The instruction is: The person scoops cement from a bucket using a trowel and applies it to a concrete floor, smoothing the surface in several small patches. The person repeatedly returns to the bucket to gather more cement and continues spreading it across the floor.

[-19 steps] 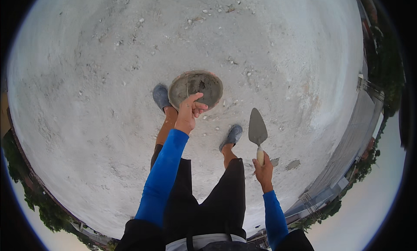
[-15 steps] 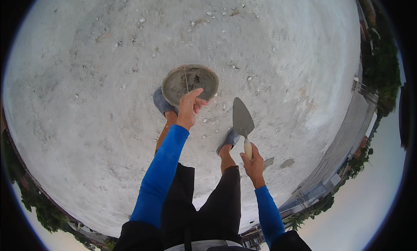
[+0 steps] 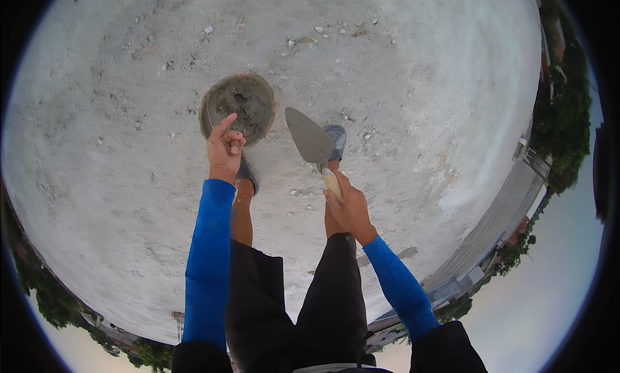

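Observation:
My left hand (image 3: 225,152) is closed round the thin handle of a round, cement-smeared bucket (image 3: 207,107), its index finger pointing forward. Wet grey mortar (image 3: 243,100) lies inside, rough on top with a dark hollow. To the right, my right hand (image 3: 352,208) grips the pale handle of a trowel (image 3: 309,137). Its pointed metal blade slants forward and left, toward the bucket but apart from it. Little residue shows on the blade. My left fingers partly cover the bucket's near rim.
Rough grey concrete floor (image 3: 420,115) spreads all round, with small rubble (image 3: 303,40) scattered ahead. My grey shoes (image 3: 336,141) are below the bucket and the trowel. Roofing (image 3: 494,224) and trees (image 3: 571,115) line the far right edge.
The bucket and my left hand have shifted left, and more mortar shows. My right hand has brought the trowel up and left, its blade now angled toward the bucket. My right foot has stepped forward.

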The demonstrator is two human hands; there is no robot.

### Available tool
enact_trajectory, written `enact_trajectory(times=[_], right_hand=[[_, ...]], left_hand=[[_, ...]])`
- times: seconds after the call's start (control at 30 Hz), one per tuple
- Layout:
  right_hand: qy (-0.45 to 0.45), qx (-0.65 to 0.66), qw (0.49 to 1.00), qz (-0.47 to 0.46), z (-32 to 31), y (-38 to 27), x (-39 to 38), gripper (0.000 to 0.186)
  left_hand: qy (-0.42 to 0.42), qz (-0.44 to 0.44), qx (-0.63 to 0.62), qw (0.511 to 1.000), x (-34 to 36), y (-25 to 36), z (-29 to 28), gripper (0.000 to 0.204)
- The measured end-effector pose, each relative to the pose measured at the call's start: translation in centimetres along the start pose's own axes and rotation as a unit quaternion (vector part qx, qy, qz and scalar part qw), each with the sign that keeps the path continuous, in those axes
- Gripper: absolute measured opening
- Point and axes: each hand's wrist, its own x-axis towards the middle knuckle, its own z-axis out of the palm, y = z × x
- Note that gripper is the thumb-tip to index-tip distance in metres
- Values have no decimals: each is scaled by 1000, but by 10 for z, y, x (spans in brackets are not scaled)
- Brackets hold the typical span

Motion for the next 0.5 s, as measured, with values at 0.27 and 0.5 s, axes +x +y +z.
enact_trajectory(times=[0.27, 0.5], right_hand=[[-93, -234, 944, -213, -46, 1, 144, 65], [-62, -408, 819, -399, -46, -49, 221, 57]], left_hand=[[129, 73, -10, 989, -1, -21, -90, 59], [226, 133, 33, 964, -56, -103, -101, 68]])
